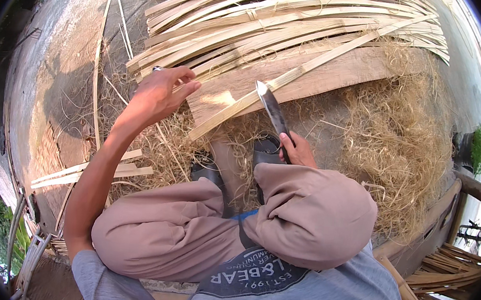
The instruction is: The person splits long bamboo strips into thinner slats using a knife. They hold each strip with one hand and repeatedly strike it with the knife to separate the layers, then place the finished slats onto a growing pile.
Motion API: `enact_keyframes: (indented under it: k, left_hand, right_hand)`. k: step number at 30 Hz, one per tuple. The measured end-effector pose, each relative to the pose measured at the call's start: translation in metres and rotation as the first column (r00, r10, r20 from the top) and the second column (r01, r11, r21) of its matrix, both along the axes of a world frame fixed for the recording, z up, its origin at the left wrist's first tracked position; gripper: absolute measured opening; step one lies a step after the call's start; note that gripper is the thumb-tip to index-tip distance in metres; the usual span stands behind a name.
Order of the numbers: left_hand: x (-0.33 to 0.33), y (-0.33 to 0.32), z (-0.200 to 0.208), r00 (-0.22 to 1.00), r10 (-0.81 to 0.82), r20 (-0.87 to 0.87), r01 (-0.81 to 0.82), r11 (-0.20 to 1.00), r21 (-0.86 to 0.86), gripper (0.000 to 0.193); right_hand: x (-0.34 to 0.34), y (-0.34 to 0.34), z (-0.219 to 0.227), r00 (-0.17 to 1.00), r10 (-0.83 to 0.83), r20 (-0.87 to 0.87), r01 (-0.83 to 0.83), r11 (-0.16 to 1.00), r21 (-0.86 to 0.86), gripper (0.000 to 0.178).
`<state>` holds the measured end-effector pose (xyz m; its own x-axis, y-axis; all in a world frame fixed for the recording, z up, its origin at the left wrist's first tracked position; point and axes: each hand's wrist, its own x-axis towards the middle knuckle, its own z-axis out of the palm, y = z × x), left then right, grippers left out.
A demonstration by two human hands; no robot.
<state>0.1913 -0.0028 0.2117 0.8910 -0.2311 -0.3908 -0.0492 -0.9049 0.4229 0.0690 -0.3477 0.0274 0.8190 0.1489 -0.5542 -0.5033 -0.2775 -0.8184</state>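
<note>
My right hand [299, 152] is wrapped round the handle of a knife [274, 108] with a dark blade. Its pale tip points up and away from me, overlapping a long bamboo strip [312, 64]. That strip slants across a wide wooden board [340, 73], its near end sticking out past the board's edge. My left hand [162, 93] hovers by the board's left end, close to the ends of several bamboo strips [228, 39] laid in a bundle. Its fingers are bent, with a gap between thumb and forefinger, and nothing shows in them.
Curly bamboo shavings [387, 158] are heaped on the right and spread round my sandals [267, 147]. A few short strips [99, 172] lie near my left forearm. Long thin strips [99, 61] rest on the concrete floor. A bamboo frame [411, 299] stands at lower right.
</note>
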Motion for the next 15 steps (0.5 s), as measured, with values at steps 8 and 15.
enact_keyframes:
  k: [8,15]
  left_hand:
    - [0.014,-0.23,-0.18,0.991,-0.128,0.028,0.13,0.988,-0.085,0.104]
    - [0.062,-0.33,-0.197,0.987,-0.038,0.155,0.061,0.988,-0.145,0.109]
  right_hand:
    - [-0.009,0.044,0.001,0.982,0.178,0.057,-0.176,0.984,-0.03,0.04]
    - [0.024,0.004,-0.028,0.937,-0.081,0.339,0.129,0.984,-0.123,0.034]
